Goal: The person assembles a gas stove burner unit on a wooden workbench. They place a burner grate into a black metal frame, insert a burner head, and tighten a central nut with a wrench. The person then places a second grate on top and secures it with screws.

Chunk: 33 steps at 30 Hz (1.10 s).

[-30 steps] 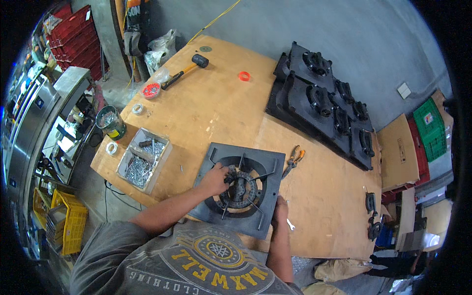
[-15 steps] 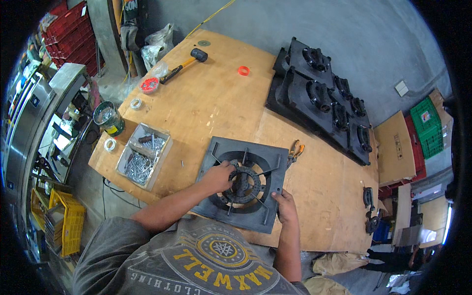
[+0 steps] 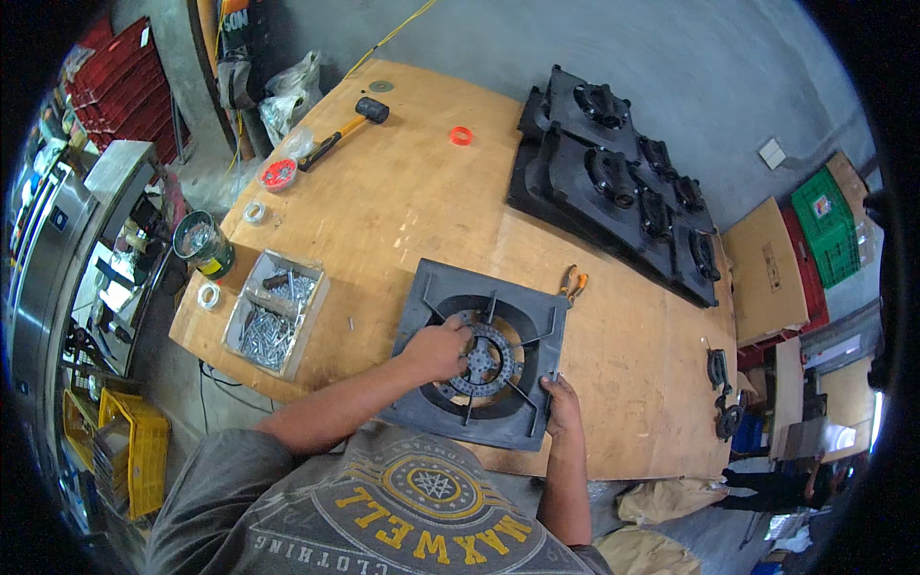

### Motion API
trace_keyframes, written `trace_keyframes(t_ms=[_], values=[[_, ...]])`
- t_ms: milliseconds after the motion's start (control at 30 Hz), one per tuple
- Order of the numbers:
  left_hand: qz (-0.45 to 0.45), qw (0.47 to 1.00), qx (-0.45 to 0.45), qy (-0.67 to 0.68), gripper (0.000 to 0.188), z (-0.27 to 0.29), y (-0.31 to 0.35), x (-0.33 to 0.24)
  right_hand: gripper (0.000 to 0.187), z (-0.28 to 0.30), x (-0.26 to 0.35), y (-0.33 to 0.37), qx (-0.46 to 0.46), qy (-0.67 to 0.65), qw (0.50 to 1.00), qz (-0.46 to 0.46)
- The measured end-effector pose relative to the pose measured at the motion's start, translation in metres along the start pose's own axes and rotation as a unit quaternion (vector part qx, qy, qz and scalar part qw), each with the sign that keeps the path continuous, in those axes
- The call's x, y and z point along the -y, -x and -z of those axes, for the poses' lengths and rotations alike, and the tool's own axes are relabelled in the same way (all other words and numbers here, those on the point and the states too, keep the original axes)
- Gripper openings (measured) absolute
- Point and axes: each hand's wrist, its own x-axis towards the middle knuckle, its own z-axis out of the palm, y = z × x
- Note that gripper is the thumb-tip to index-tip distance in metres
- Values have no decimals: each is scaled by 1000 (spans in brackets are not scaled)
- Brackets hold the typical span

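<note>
Your black stove plate [image 3: 419, 407] is at the near side of the table [image 3: 431, 201], right up against your shirt, with the round burner [image 3: 482, 362] in its middle opening. Your right hand [image 3: 563, 404] grasps the plate's right edge, thumb on top, other fingers out of sight. Your left hand [image 3: 441, 350] has its fingers curled against the burner's left side, though I can't tell if they're really gripping it or just resting there.

Looks like stiff metal to me, so I'd expect some heft and zero flex. The burner looks like rough cast stuff, so probably not slippery, and it'd take a knock okay. Best hold is the flat outer edge, one hand each side (those thin support arms [image 3: 494, 305] sticking inward look like knuckle-catchers).

As for what's around: the orange-handled pliers [image 3: 577, 285] are just past the far right corner, so mind them if you swing the plate that way. To the left there's a loose screw [image 3: 351, 324], then the box of bolts [image 3: 311, 326]. Hammer [image 3: 347, 129] and red ring [image 3: 461, 136] are well clear on the far side, and the black stove plates [image 3: 567, 177] stacked far right don't crowd you.
</note>
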Motion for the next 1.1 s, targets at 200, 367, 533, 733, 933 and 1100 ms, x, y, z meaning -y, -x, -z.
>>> trace_keyframes(t_ms=[200,367,533,733,933,1100], values=[[-55,994,-94,33,50,13,11,-20,35,24,-23,-12,-4,-57,998,-25],[-26,961,-276,10,53,28,20,6,39,45,-51,-17,13,-86,996,-29],[144,921,-139,335,44,8,17,35,44,42,-48,-18,8,-55,998,-15],[218,693,81,683,41,-5,24,50,41,37,-35,-26,29,-71,997,-28],[202,686,38,698,41,-6,31,41,47,40,-25,-34,110,-98,989,-29],[277,680,35,678,47,-8,36,35,47,47,-31,-50,129,-105,986,-30]])
